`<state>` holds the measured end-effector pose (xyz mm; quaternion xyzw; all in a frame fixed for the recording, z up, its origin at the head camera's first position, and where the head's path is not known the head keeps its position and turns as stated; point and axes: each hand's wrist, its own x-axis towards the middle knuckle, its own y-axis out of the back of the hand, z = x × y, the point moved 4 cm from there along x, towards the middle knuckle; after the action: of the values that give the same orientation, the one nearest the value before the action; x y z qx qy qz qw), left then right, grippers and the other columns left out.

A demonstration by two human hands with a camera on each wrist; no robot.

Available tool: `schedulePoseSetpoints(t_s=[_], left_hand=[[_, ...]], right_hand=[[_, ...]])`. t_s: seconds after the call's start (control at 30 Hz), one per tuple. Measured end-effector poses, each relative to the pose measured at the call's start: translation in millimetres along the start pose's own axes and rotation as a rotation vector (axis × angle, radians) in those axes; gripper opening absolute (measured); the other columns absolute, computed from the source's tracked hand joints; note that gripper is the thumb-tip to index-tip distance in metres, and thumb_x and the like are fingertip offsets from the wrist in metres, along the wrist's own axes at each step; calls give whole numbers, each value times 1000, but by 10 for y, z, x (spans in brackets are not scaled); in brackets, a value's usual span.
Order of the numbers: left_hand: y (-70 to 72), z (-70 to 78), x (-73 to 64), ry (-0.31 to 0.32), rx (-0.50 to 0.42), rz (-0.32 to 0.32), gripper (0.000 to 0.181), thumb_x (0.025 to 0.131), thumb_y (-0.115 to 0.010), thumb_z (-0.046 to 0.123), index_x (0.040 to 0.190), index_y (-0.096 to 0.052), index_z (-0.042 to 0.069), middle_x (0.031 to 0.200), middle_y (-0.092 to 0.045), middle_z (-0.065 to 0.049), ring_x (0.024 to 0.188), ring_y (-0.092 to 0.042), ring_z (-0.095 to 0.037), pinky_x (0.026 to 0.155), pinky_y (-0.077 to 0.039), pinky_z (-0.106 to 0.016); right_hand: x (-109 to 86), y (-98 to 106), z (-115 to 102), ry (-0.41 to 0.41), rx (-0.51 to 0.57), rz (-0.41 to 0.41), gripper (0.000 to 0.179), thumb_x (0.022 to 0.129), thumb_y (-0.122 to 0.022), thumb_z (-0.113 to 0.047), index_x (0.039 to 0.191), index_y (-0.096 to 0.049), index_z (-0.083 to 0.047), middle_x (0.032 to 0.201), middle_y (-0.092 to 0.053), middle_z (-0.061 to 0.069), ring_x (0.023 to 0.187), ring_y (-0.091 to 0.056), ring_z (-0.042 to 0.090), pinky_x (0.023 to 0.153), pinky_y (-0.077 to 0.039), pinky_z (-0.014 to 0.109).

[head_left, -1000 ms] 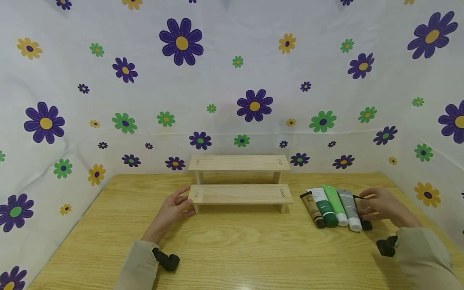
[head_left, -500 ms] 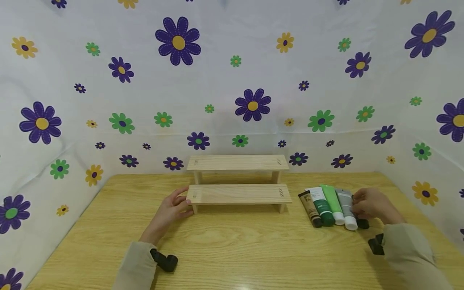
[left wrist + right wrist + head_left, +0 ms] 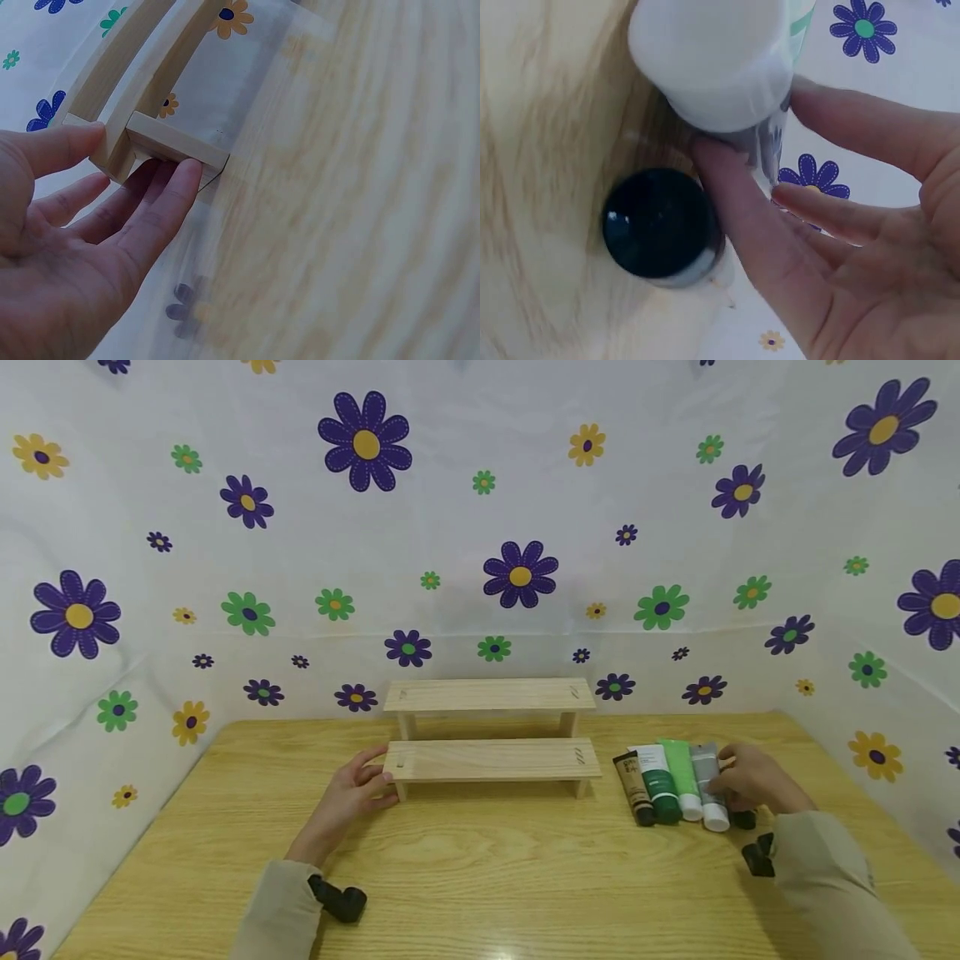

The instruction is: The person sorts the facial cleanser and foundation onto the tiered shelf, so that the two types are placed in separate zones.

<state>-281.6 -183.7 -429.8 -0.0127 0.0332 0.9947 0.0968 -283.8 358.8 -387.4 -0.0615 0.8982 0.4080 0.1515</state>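
Observation:
My left hand holds the left end of the lower step of a two-step wooden display stand. In the left wrist view, its thumb lies on the board and fingertips touch the leg. On the right, my right hand pinches a grey squeeze tube with a white cap. Close beside that hand lies a tube with a black cap, its body mostly hidden behind the fingers in the head view.
Left of the grey tube lie a green tube, a white tube with a dark green lower part and a brown tube. The wooden table ends at a flower-print cloth behind and at both sides.
My right hand has moved left from the black-capped tube onto the grey tube, which has shifted slightly. My left hand stays on the stand. The head view has moved a little.

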Motion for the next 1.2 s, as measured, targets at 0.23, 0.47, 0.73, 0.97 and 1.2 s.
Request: schedulePoseSetpoints(t_s=[0.23, 0.47, 0.73, 0.97, 1.2], left_hand=[[-4, 11, -4, 1, -3, 8, 53, 107, -43, -3, 157, -27, -3, 141, -45, -36, 125, -53, -43, 96, -56, -43], [-32, -4, -7, -7, -4, 1, 53, 106, -44, -4, 157, -26, -4, 140, -47, -36, 122, -57, -38, 94, -57, -42], [-35, -15, -6, -4, -17, 7, 53, 107, -44, -3, 157, -27, -3, 138, -48, -35, 122, -56, -40, 93, -58, -42], [-16, -10, -12, 13, -3, 22, 53, 107, -45, -3, 157, -27, -3, 137, -49, -34, 122, -56, -41, 93, -57, -44], [-3, -22, 7, 16, -4, 26, 53, 107, -44, -3, 157, -28, -2, 138, -49, -35, 122, -57, -41, 93, -58, -42]], right_hand=[[-3, -25, -18, -22, 74, -14, 78, 88, -64, -1, 138, -13, 29, 109, -49, 39, 82, -61, 29, 69, -62, 40], [-34, -49, 12, 34, 139, -18, 80, 88, -62, 2, 143, -10, 25, 121, -40, 46, 96, -57, 40, 75, -59, 43], [-96, 113, 78, 66, 194, 66, 88, 88, -64, 5, 149, -2, 21, 129, -34, 52, 99, -58, 43, 73, -62, 43], [-107, 177, 61, 92, 249, 136, 87, 91, -65, 5, 153, -4, 15, 135, -33, 48, 108, -51, 48, 72, -60, 36], [-146, 191, -15, 145, 299, 156, 82, 95, -61, 4, 153, -4, 15, 138, -30, 47, 111, -50, 52, 78, -62, 42]])
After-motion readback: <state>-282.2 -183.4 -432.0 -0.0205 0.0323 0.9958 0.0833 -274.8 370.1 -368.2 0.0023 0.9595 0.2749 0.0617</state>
